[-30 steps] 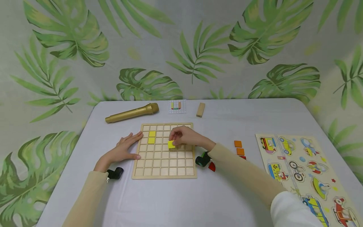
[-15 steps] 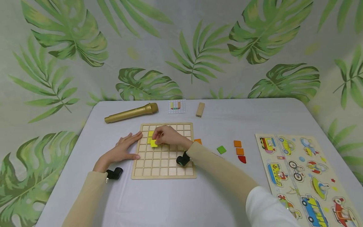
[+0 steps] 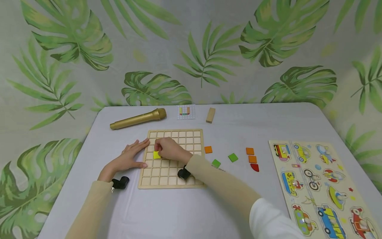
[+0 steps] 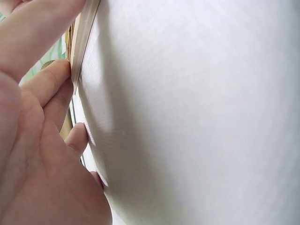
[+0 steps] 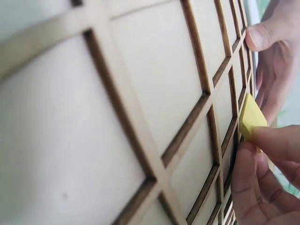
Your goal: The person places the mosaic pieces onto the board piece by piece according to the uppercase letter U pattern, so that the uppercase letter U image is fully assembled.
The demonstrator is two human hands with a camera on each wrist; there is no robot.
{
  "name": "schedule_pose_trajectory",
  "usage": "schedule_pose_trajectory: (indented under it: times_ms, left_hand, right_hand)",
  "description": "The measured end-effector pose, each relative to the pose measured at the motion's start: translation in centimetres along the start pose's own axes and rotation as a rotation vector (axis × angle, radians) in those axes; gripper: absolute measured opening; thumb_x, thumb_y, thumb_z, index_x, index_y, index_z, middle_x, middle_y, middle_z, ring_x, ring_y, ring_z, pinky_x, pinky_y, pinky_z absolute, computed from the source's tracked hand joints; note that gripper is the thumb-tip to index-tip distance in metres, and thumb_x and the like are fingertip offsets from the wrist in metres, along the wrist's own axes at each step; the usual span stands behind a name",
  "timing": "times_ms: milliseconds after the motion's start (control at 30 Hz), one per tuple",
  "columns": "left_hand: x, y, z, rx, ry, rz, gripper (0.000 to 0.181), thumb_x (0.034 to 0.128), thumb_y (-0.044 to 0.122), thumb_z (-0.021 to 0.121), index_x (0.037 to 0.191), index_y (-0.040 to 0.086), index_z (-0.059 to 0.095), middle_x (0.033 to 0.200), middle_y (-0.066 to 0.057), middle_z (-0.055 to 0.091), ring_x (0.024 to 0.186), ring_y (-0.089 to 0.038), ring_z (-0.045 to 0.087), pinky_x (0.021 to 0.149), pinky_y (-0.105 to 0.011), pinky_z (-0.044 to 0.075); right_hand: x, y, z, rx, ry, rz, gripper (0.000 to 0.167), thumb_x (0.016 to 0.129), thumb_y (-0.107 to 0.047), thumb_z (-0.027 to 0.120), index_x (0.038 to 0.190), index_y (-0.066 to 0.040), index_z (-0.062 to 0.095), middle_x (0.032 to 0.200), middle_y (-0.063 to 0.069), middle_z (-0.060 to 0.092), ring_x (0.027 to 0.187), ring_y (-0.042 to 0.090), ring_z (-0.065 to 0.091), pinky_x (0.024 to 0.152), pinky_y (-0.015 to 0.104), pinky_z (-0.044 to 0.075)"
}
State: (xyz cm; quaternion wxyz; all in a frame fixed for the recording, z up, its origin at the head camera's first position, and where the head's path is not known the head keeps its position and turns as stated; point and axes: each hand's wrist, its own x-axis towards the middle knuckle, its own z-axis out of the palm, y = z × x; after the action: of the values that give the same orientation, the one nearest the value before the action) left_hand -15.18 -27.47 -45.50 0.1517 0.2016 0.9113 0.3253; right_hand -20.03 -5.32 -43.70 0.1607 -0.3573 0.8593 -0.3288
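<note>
Leaf-printed green and white fabric [image 3: 206, 66] hangs behind a surface [image 3: 191, 215] spread with white cloth. Above the left part of the pale wooden grid board [image 3: 173, 172], the fingers of the right hand [image 3: 171, 149] pinch a flat yellow square tile [image 3: 156, 155] near one corner. Seen from the right wrist, the tile tips against the plane of the board; whether its edge meets the ribs I cannot tell. With so small a hold, it could pivot, slip loose, or catch on a rib and sit askew across two cells. The hand also hides the cells beneath it, which makes landing in a wrong one easier.

At the board's left edge, the left hand [image 3: 129, 157] lies with fingers straight and spread, gripping nothing. A firm push there might slide the board under the tile.

Over the board's right edge, the beige sleeve [image 3: 222, 177] passes close to a green square tile [image 3: 216, 163]; a low sweep could drag that, or the orange square tile [image 3: 208, 149] just beside the board. Beyond the board's far edge, the small printed pattern card [image 3: 186, 112] shows tiny colours, so miscounting its squares seems another likely cause of error.
</note>
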Motion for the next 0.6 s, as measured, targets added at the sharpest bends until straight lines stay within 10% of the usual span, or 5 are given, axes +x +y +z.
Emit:
schedule_pose_trajectory:
  times_ms: [267,600]
  left_hand:
    - [0.0,-0.1,0.0,0.003,0.004,-0.002,0.094,0.0794,0.036,0.077,0.151,0.005,0.025,0.158,-0.013,0.016,0.142,-0.042,0.001,0.107,-0.063,-0.005]
    - [0.0,0.0,0.1,0.006,0.008,-0.003,0.094,0.0794,0.035,0.077,0.151,0.005,0.025,0.158,-0.013,0.015,0.142,-0.042,0.0,0.107,-0.064,-0.005]
  right_hand:
    - [-0.6,-0.5,-0.1,-0.058,0.003,0.004,0.01,0.083,0.006,0.061,0.084,-0.003,0.065,0.077,0.004,0.059,0.068,0.011,0.046,0.061,0.019,0.039]
    - [-1.7,2.2,-1.5,0.319,0.02,0.082,0.004,0.088,-0.005,0.066,0.092,-0.004,0.066,0.079,0.0,0.061,0.067,0.011,0.054,0.062,0.022,0.045]
